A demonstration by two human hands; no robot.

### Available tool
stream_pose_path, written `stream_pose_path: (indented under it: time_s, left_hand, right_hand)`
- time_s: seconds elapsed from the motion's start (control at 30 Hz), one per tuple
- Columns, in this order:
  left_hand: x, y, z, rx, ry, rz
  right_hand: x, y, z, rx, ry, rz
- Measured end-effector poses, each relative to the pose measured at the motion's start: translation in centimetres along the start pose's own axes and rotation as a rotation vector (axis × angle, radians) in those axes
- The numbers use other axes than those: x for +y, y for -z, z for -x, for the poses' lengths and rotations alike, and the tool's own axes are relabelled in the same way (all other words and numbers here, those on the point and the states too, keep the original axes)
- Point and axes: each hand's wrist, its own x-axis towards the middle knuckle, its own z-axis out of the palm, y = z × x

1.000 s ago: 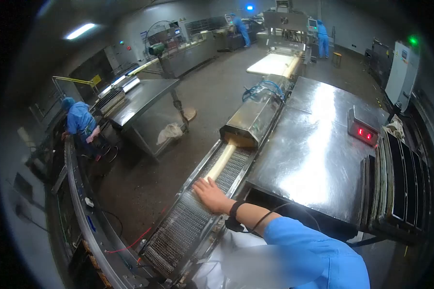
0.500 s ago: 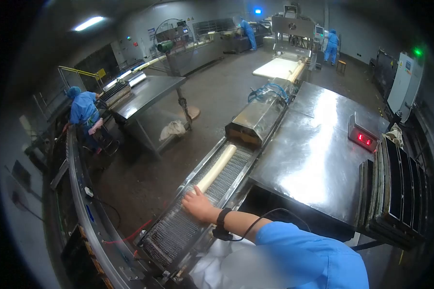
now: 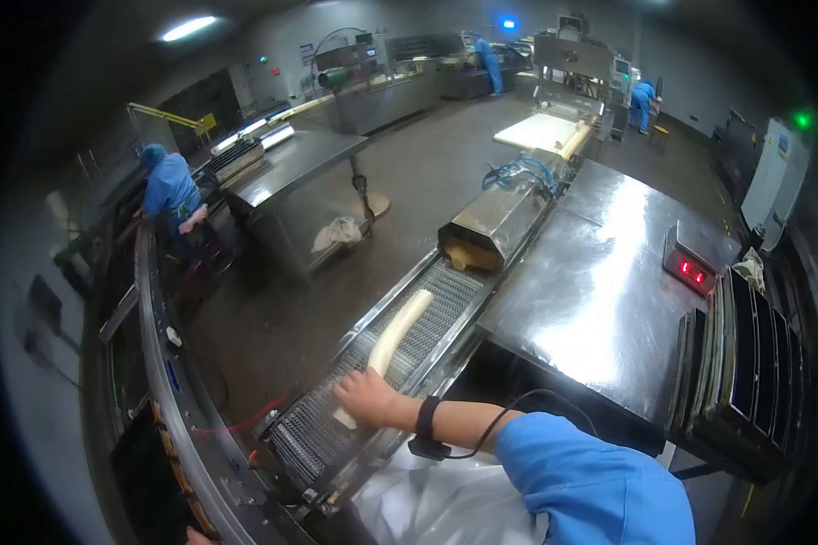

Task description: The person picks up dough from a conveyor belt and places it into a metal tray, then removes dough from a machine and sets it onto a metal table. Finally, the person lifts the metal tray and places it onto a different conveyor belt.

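On the mesh conveyor (image 3: 432,313) ahead of me, my right hand (image 3: 364,397) lies palm down over the near end of a long pale dough rope (image 3: 398,331). My fingers drape over the dough, but I cannot tell whether they close around it. The rope runs up the belt's middle, bending slightly, towards a steel hood (image 3: 498,218). A dark wristband (image 3: 424,420) with a cable sits on that wrist. Just right of the belt stands a shiny steel table (image 3: 600,282) bearing a scale (image 3: 691,265) with red digits. A person in blue (image 3: 168,186) works far left.
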Motion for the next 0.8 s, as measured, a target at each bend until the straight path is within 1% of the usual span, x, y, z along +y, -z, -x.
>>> stream_pose_path:
  time_s: [0.07, 0.1, 0.13, 0.17, 0.2, 0.23, 0.27, 0.3, 0.33, 0.37, 0.4, 0.43, 0.47, 0.5, 0.53, 0.57, 0.6, 0.63, 0.67, 0.7, 0.73, 0.77, 0.8]
  left_hand:
    - [-1.2, -1.3, -2.1, 0.02, -0.112, -0.139]
    - [-1.9, -1.9, -3.6, 0.037, -0.235, -0.277]
    - [-2.5, -2.8, -4.9, 0.025, -0.332, -0.41]
    - [-0.9, -0.1, -0.8, 0.08, -0.486, -0.316]
    - [-1.9, -3.0, -4.4, -0.063, -0.068, 0.009]
    - [0.4, -2.2, -2.7, 0.016, 0.203, 0.335]
    - [1.8, -1.6, -1.8, 0.146, 0.472, 0.653]
    - [-2.5, -5.2, -3.6, 0.198, 0.003, 0.277]
    - [-2.9, -5.4, -3.9, 0.178, 0.047, 0.254]
    - [-1.8, -4.2, -2.5, 0.165, 0.258, 0.408]
    - [-0.3, -2.9, -1.4, 0.171, 0.456, 0.593]
    - [0.5, -2.1, -0.9, 0.171, 0.58, 0.71]
    - [0.9, -1.5, -0.2, 0.195, 0.62, 0.645]
    - [1.4, -1.2, 0.1, 0.207, 0.646, 0.585]
    - [1.4, -0.9, 0.4, 0.225, 0.683, 0.584]
    - [1.6, -0.7, 0.5, 0.208, 0.689, 0.495]
    - [1.5, -0.9, 0.5, 0.183, 0.688, 0.409]
    - [1.3, -0.8, 0.7, 0.19, 0.705, 0.408]
    - [1.2, -0.7, 0.9, 0.198, 0.675, 0.427]
    - [1.2, -0.7, 1.1, 0.201, 0.641, 0.443]
    - [2.2, 1.1, 2.5, 0.178, 0.652, 0.456]
    - [2.1, 1.0, 2.3, 0.18, 0.657, 0.452]
    - [2.0, 0.6, 1.8, 0.195, 0.658, 0.417]
  right_hand:
    - [-0.6, 0.5, 0.2, -0.131, -0.126, -0.014]
    - [-0.8, 0.0, -0.1, -0.145, -0.104, -0.02]
    - [-0.9, -0.9, -0.8, -0.139, -0.178, -0.137]
    - [-1.5, -1.3, -2.1, -0.144, -0.231, -0.259]
    - [-2.3, 4.1, -3.8, -0.294, -0.302, -0.446]
    - [-2.5, 3.4, -5.7, -0.175, -0.359, -0.519]
    - [-3.8, 7.1, -6.8, 0.017, -0.376, -0.651]
    - [-3.6, 7.8, -8.7, 0.173, -0.237, -0.785]
    - [-4.4, 11.1, -10.4, 0.13, -0.18, -0.991]
    - [-5.7, 15.1, -11.1, 0.036, -0.119, -1.274]
    - [-6.8, 16.9, -12.4, 0.021, -0.09, -1.419]
    - [-8.8, 18.9, -13.2, 0.047, 0.022, -1.629]
    - [-10.5, 20.9, -13.7, 0.008, 0.056, -1.689]
    - [-12.1, 21.8, -14.4, -0.06, 0.289, -1.871]
    - [-14.0, 23.1, -14.7, -0.186, 0.443, -2.018]
    - [-15.1, 23.3, -14.5, -0.268, 0.483, -2.052]
    - [-16.4, 23.2, -14.5, -0.265, 0.513, -2.003]
    - [-17.3, 23.3, -14.3, -0.253, 0.545, -1.951]
    - [-17.5, 23.0, -14.3, -0.266, 0.555, -1.957]
    - [-17.4, 22.4, -14.2, -0.273, 0.532, -1.927]
    - [-17.1, 21.6, -14.0, -0.277, 0.507, -1.896]
    - [-16.4, 20.7, -13.8, -0.282, 0.509, -1.9]
    - [-15.2, 19.5, -13.8, -0.289, 0.408, -1.82]
